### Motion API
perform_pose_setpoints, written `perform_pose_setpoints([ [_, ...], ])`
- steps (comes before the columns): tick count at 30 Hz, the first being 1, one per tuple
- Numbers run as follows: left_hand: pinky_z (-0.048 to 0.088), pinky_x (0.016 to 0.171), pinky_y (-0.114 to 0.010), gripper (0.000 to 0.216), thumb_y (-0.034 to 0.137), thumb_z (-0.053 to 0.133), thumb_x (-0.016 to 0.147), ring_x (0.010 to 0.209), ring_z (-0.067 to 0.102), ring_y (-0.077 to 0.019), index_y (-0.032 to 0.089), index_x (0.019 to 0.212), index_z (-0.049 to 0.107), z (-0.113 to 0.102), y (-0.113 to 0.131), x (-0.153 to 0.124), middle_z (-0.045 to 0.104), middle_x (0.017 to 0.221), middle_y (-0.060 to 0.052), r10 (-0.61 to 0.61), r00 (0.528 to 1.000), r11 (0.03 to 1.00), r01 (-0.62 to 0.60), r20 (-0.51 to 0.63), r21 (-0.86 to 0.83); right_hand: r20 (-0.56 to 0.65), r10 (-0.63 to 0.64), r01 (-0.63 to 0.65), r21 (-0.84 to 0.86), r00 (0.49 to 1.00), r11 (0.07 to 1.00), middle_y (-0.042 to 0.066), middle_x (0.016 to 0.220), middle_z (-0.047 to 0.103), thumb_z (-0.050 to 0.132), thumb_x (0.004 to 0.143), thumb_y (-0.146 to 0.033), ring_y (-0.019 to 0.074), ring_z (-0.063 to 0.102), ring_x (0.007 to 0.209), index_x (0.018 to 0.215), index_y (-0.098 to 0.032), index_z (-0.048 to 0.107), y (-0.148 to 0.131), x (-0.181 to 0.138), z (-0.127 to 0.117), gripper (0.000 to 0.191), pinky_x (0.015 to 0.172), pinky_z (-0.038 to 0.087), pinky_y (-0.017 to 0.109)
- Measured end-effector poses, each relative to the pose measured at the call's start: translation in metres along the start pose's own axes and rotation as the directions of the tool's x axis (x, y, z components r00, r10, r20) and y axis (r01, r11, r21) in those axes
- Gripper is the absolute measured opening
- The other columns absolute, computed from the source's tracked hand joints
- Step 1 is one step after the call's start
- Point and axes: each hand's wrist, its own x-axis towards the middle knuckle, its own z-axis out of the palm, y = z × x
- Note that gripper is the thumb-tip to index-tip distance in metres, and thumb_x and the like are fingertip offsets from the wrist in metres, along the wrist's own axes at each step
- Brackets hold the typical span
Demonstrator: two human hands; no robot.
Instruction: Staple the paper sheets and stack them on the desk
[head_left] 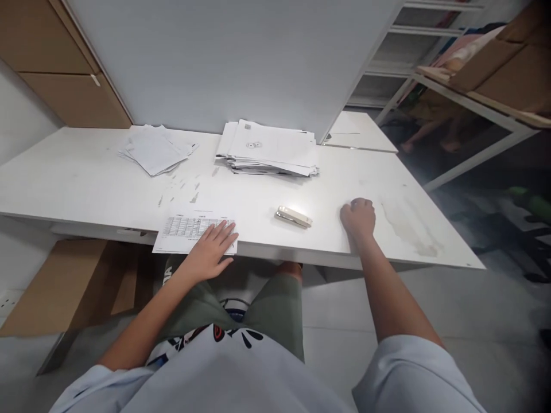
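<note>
Stapler sits between our hands, long axis roughly along the desk edge, right hand slightly nearer. Left hand spread flat on printed sheet. Right fingers curled; we can't tell if they hold anything.

Noted smooth, glossy worktop, smudged toward front right corner, with matt printed paper sheet over front edge, matt paper stack by back edge, shiny metal-edged stapler nearer front.
</note>
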Motion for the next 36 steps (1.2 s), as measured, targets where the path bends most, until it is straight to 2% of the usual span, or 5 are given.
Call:
perform_pose_setpoints([
  [4, 0.03, 0.118, -0.049, 0.057, 0.01, 0.038, 0.09, 0.145, 0.036, -0.0294, 0.016, 0.147, 0.045, 0.001, -0.011, -0.005, 0.042, 0.155, -0.01, -0.003, 0.996, 0.996, -0.005, 0.09, 0.09, -0.043, -0.002, 0.005, 0.07, 0.999, 0.998, 0.019, 0.107, 0.057, 0.045, 0.079, -0.031, 0.0313, 0.054, 0.094, 0.101, -0.011, 0.059, 0.006, 0.003, 0.008, 0.032, 0.089, 0.043, 0.048],
  [9, 0.044, 0.109, -0.043, 0.054, 0.007, 0.035, 0.09, 0.135, 0.05, -0.0252, 0.013, 0.142, 0.052, 0.005, -0.013, 0.003, 0.056, 0.143, -0.011, -0.005, 1.0, 0.995, 0.007, -0.021, 0.097, -0.059, -0.014, 0.019, 0.08, 0.998, 0.997, 0.021, 0.106, 0.056, 0.046, 0.079, -0.031, 0.0332, 0.053, 0.096, 0.1, -0.011, 0.058, 0.01, 0.006, 0.013, 0.032, 0.09, 0.042, 0.05],
  [15, 0.049, 0.104, -0.04, 0.054, 0.001, 0.036, 0.088, 0.13, 0.055, -0.0242, 0.011, 0.138, 0.055, 0.02, 0.006, 0.048, 0.061, 0.136, -0.014, 0.11, 0.983, 0.992, -0.099, -0.15, 0.075, -0.082, -0.015, 0.022, 0.082, 0.997, 0.996, 0.021, 0.106, 0.057, 0.047, 0.078, -0.029, 0.0334, 0.054, 0.096, 0.1, -0.011, 0.058, 0.008, 0.007, 0.014, 0.03, 0.088, 0.042, 0.05],
  [23, 0.047, 0.104, -0.04, 0.047, 0.003, 0.036, 0.092, 0.134, 0.051, -0.0263, 0.011, 0.134, 0.058, 0.028, 0.018, 0.103, 0.06, 0.139, -0.01, 0.275, 0.955, 0.96, -0.267, -0.107, 0.086, -0.095, -0.025, 0.033, 0.081, 0.995, 0.996, 0.021, 0.107, 0.058, 0.047, 0.079, -0.028, 0.0331, 0.055, 0.096, 0.099, -0.011, 0.058, 0.003, 0.009, 0.011, 0.029, 0.089, 0.042, 0.049],
  [36, 0.045, 0.108, -0.045, 0.047, 0.012, 0.04, 0.093, 0.135, 0.05, -0.0271, 0.013, 0.137, 0.056, 0.026, 0.023, 0.092, 0.057, 0.141, -0.011, 0.239, 0.971, 0.971, -0.239, 0.001, -0.008, -0.064, -0.002, 0.007, 0.078, 0.998, 0.997, 0.02, 0.109, 0.057, 0.046, 0.081, -0.026, 0.0324, 0.054, 0.098, 0.102, -0.012, 0.057, -0.004, 0.008, 0.004, 0.028, 0.09, 0.042, 0.047],
])
